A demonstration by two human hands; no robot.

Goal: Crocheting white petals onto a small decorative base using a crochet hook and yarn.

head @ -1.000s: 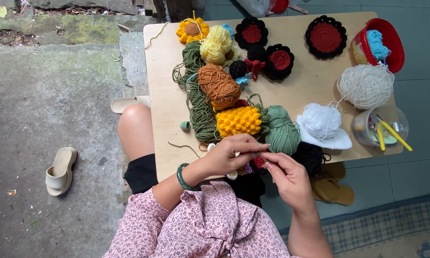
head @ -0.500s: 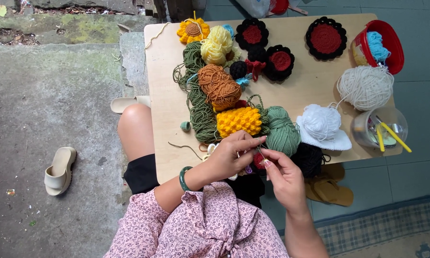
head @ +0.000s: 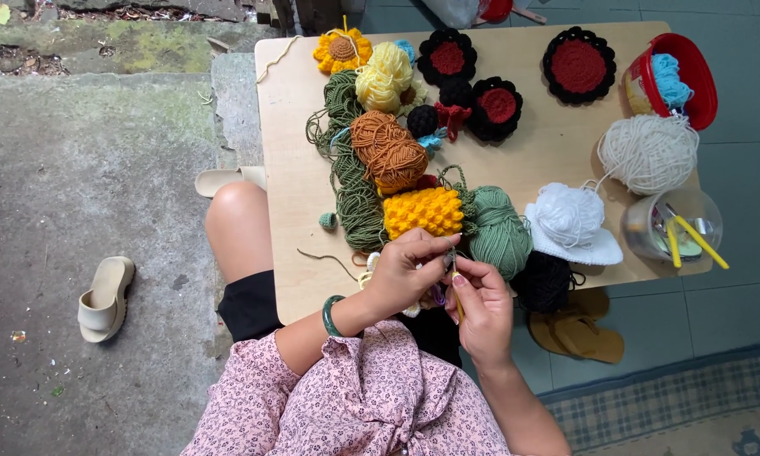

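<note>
The left hand (head: 401, 274) and the right hand (head: 479, 297) meet at the near edge of the pale wooden surface (head: 549, 139), fingertips almost touching, so a small piece of crochet work (head: 435, 295) stays taut between them. The left grip is pinched shut on that piece, thumb against curled fingers; only a scrap of purple and cream shows beneath the hand, and the rest is hidden. The right grip is closed round a slim yellow-handled crochet hook (head: 456, 291), held like a pencil with its tip angled toward the left fingertips, which seems to suit close stitch work. Both wrists are bent inward, forearms converging from the lap; a green bangle (head: 332, 314) sits on the left wrist.

Just beyond the grips lie a bobbled yellow crocheted piece (head: 424, 211) and a ball of green yarn (head: 500, 230), near enough to reach. Right of the right grip sit a ball of black yarn (head: 544, 280) and a white ball of yarn (head: 567, 215), with a clear plastic cup of yellow-handled tools (head: 671, 224) further right.
</note>
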